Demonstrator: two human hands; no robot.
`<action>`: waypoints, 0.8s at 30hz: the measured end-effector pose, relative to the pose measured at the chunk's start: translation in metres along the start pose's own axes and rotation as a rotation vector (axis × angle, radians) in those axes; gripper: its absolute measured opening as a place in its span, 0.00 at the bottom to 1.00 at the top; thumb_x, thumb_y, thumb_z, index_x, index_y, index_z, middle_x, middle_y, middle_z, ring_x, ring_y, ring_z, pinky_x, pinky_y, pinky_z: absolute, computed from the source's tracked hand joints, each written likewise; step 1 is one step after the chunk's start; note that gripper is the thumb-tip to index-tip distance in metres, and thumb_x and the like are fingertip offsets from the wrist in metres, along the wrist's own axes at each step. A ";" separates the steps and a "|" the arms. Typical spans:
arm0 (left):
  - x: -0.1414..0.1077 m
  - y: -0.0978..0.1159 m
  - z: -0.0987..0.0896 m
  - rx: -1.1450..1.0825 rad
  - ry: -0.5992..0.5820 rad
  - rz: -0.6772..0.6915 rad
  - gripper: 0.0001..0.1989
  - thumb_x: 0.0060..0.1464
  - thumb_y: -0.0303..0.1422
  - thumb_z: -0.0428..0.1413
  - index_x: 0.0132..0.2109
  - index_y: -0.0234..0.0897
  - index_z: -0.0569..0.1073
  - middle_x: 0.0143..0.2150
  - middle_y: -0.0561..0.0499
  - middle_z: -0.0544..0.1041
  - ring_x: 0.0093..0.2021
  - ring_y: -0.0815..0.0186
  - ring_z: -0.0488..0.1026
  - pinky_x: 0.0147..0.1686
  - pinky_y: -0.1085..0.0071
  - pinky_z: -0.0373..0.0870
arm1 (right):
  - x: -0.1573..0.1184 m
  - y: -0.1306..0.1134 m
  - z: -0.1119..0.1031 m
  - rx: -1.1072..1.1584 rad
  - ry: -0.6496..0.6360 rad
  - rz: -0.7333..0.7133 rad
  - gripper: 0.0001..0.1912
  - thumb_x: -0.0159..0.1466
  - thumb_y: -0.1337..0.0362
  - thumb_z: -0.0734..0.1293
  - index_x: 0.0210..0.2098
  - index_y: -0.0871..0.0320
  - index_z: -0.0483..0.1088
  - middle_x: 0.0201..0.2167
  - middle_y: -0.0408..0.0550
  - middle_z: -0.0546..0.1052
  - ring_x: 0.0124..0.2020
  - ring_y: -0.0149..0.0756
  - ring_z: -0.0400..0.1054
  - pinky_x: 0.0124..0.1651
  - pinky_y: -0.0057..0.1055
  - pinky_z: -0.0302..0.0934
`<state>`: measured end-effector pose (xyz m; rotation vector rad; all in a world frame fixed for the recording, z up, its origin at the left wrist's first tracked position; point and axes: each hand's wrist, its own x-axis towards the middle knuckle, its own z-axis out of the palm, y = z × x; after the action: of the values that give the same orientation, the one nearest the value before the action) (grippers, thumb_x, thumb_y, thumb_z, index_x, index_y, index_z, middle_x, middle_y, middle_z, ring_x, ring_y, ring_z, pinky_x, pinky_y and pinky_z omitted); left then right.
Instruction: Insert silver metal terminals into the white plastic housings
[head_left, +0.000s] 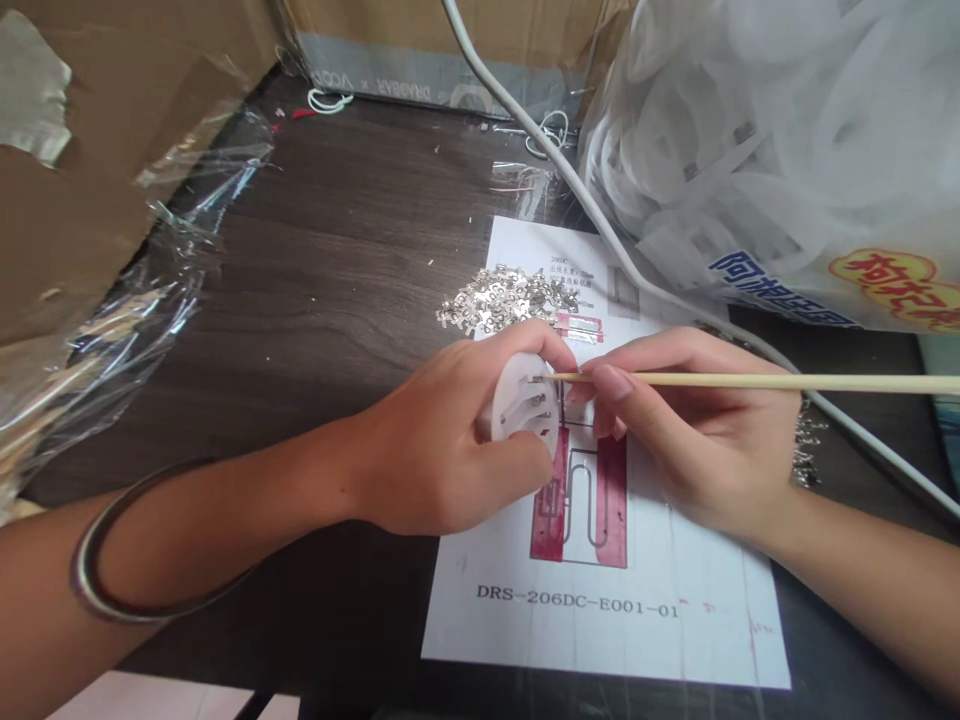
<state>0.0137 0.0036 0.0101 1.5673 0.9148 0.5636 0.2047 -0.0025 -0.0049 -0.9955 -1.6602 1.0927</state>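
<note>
Between the thumb and fingers of my left hand [442,440] is a round white plastic part [514,410] with slots in its face, tilted toward the right. Small metal bits show in some of the slots. My right hand [682,420] pinches a thin wooden stick [750,381], whose pointed tip meets the upper slot of the plastic part. Beyond my left hand lies a pile of small shiny metal clips [502,300]. Under both hands is a printed paper sheet [600,630] with a red-shaded drawing.
A clear bag of white plastic parts [780,130] stands at the back right. A white cable [517,110] runs diagonally across the dark table [337,240]. Cardboard [135,90] and crumpled clear film bound the left, and a cardboard box [450,60] the back. More metal clips [808,445] lie beside my right wrist.
</note>
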 end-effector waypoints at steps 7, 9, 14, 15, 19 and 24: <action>0.000 0.001 0.000 -0.016 -0.002 -0.017 0.14 0.45 0.28 0.51 0.42 0.39 0.69 0.25 0.57 0.71 0.23 0.70 0.66 0.21 0.73 0.59 | -0.001 -0.001 -0.001 0.046 0.002 0.051 0.05 0.63 0.68 0.69 0.31 0.53 0.75 0.22 0.43 0.75 0.19 0.30 0.65 0.19 0.32 0.57; 0.000 0.001 0.001 -0.019 0.011 -0.004 0.13 0.44 0.28 0.51 0.41 0.39 0.69 0.24 0.58 0.70 0.22 0.71 0.65 0.21 0.73 0.58 | -0.001 -0.002 -0.001 0.031 -0.004 0.045 0.05 0.63 0.68 0.69 0.31 0.52 0.75 0.21 0.42 0.74 0.19 0.30 0.65 0.19 0.32 0.57; -0.001 -0.001 0.003 -0.030 0.044 0.011 0.11 0.45 0.28 0.52 0.39 0.39 0.67 0.23 0.60 0.69 0.20 0.73 0.63 0.20 0.74 0.58 | 0.001 -0.003 0.000 -0.036 -0.014 0.014 0.07 0.64 0.69 0.68 0.30 0.52 0.74 0.22 0.42 0.75 0.19 0.30 0.65 0.20 0.31 0.58; -0.001 -0.001 0.003 -0.030 0.047 0.001 0.11 0.45 0.28 0.52 0.39 0.40 0.67 0.23 0.61 0.69 0.20 0.73 0.63 0.19 0.75 0.57 | 0.001 -0.003 0.000 -0.039 -0.016 0.014 0.07 0.64 0.69 0.68 0.30 0.52 0.74 0.21 0.42 0.74 0.19 0.29 0.65 0.20 0.31 0.58; -0.002 0.000 0.003 -0.023 0.041 -0.022 0.10 0.46 0.29 0.52 0.39 0.40 0.66 0.22 0.62 0.67 0.19 0.74 0.62 0.19 0.76 0.56 | 0.003 0.000 0.000 0.001 -0.021 -0.018 0.05 0.62 0.69 0.69 0.30 0.55 0.74 0.19 0.42 0.72 0.18 0.29 0.64 0.19 0.30 0.56; -0.002 0.002 0.001 -0.020 0.016 -0.044 0.09 0.47 0.30 0.53 0.39 0.40 0.66 0.22 0.62 0.67 0.19 0.74 0.62 0.20 0.76 0.58 | 0.003 0.001 -0.001 0.001 -0.029 -0.022 0.04 0.62 0.69 0.70 0.30 0.57 0.74 0.19 0.42 0.72 0.19 0.28 0.64 0.20 0.30 0.56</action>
<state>0.0138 0.0010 0.0119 1.5228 0.9509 0.5530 0.2046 0.0012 -0.0051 -0.9625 -1.6895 1.0982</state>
